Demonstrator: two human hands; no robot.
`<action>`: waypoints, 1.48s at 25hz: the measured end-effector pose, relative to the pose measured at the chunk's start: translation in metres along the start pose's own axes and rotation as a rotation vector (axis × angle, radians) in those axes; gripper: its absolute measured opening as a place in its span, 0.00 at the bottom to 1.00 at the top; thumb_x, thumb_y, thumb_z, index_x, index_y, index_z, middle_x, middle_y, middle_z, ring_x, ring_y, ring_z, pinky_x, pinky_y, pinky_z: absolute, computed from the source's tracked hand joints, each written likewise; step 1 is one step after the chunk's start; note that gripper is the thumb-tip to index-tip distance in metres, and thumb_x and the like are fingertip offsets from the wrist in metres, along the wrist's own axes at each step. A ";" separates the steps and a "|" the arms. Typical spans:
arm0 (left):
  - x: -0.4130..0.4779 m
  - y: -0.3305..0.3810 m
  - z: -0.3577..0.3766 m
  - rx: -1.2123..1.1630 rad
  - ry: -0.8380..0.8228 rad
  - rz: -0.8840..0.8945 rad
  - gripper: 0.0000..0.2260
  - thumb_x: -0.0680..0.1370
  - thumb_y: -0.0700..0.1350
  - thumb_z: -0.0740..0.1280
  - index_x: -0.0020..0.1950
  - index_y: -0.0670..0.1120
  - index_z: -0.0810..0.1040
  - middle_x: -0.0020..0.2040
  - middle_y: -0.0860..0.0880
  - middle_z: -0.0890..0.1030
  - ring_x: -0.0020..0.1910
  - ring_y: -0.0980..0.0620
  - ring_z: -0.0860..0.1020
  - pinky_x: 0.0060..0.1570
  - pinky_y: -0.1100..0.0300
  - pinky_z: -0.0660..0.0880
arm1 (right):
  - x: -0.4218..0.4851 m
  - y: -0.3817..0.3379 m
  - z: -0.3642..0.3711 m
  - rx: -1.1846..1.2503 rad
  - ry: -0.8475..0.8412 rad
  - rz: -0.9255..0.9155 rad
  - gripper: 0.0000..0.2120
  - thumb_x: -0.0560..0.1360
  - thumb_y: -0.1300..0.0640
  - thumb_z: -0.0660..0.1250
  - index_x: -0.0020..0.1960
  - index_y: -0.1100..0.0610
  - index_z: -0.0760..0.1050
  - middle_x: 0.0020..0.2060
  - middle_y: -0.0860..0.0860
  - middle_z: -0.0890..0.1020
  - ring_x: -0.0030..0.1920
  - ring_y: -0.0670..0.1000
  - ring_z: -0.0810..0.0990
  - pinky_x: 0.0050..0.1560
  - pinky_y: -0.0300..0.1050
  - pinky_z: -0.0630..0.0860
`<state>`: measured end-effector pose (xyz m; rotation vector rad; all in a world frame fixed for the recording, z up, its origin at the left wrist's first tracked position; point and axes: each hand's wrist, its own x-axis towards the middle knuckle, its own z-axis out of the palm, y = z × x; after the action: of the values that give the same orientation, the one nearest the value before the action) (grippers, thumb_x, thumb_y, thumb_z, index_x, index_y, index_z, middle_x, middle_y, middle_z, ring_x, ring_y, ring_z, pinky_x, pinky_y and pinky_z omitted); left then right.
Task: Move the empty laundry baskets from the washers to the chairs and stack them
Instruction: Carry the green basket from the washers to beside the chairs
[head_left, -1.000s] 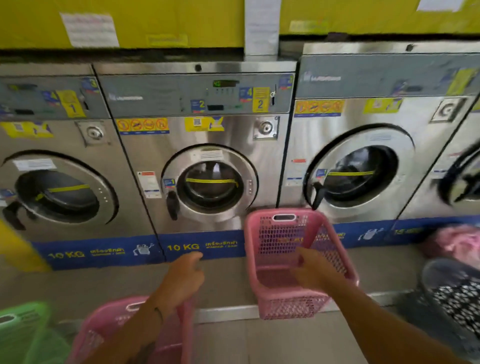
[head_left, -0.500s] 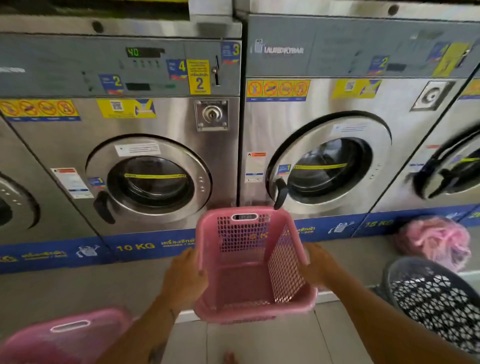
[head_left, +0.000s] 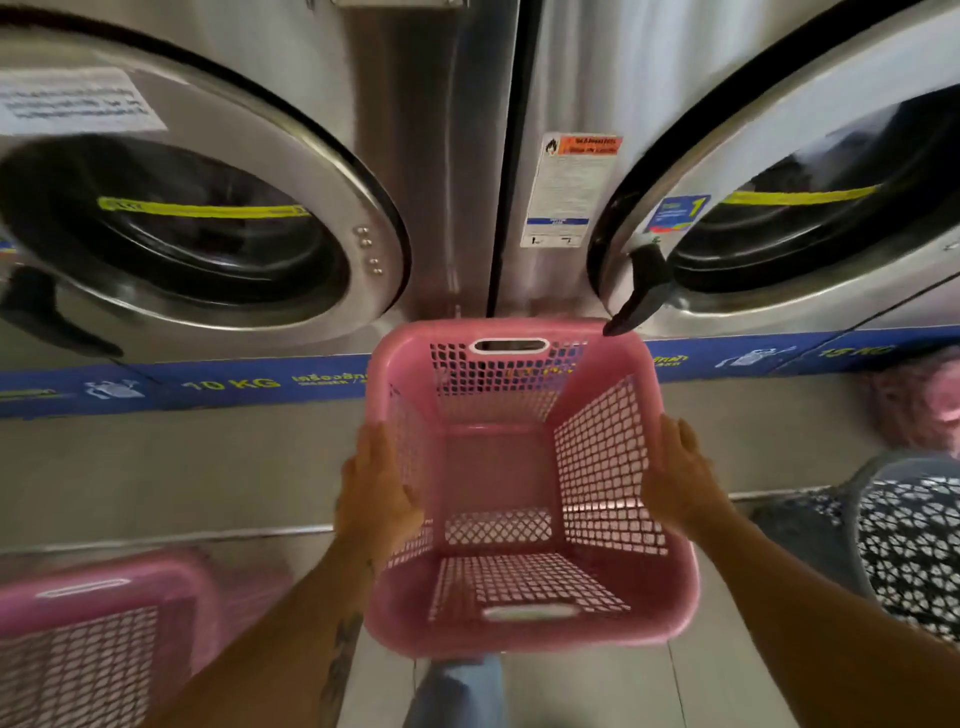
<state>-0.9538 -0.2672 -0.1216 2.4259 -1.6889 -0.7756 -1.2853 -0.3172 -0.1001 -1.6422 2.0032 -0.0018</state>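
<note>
An empty pink laundry basket with lattice walls is held up in front of me, between two steel washers. My left hand grips its left rim and my right hand grips its right rim. A second pink basket stands at the lower left on the floor, apart from both hands. No chairs are in view.
The left washer door and the right washer door are close ahead, above a raised grey step. A grey round basket stands at the right, with a pink bundle behind it. My leg shows below the basket.
The camera has moved closer to the washers and lower. My hands have closed on both rims of the pink basket, and it now sits larger and more central in view.
</note>
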 end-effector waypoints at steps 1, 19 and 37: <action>0.000 -0.004 0.009 -0.001 0.003 0.012 0.43 0.67 0.41 0.68 0.77 0.46 0.49 0.76 0.45 0.55 0.57 0.36 0.71 0.49 0.42 0.76 | 0.003 0.005 0.008 0.010 -0.008 -0.007 0.31 0.67 0.69 0.59 0.70 0.58 0.60 0.62 0.58 0.69 0.58 0.65 0.72 0.60 0.65 0.72; -0.195 -0.036 0.082 -0.187 0.265 -0.020 0.31 0.64 0.29 0.64 0.68 0.40 0.69 0.55 0.43 0.74 0.43 0.44 0.76 0.40 0.52 0.76 | -0.128 0.110 0.047 0.107 -0.162 -0.224 0.39 0.67 0.70 0.61 0.75 0.52 0.58 0.58 0.59 0.74 0.52 0.57 0.77 0.46 0.55 0.79; -0.193 -0.169 0.201 -0.286 0.318 -0.101 0.38 0.68 0.32 0.61 0.76 0.51 0.58 0.68 0.44 0.70 0.52 0.51 0.74 0.46 0.58 0.78 | -0.147 0.134 0.249 0.157 -0.083 -0.218 0.32 0.71 0.55 0.70 0.70 0.47 0.59 0.62 0.52 0.73 0.48 0.49 0.74 0.27 0.30 0.63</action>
<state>-0.9499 0.0138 -0.2860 2.3006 -1.2559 -0.5592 -1.2901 -0.0672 -0.2976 -1.7206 1.7097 -0.1641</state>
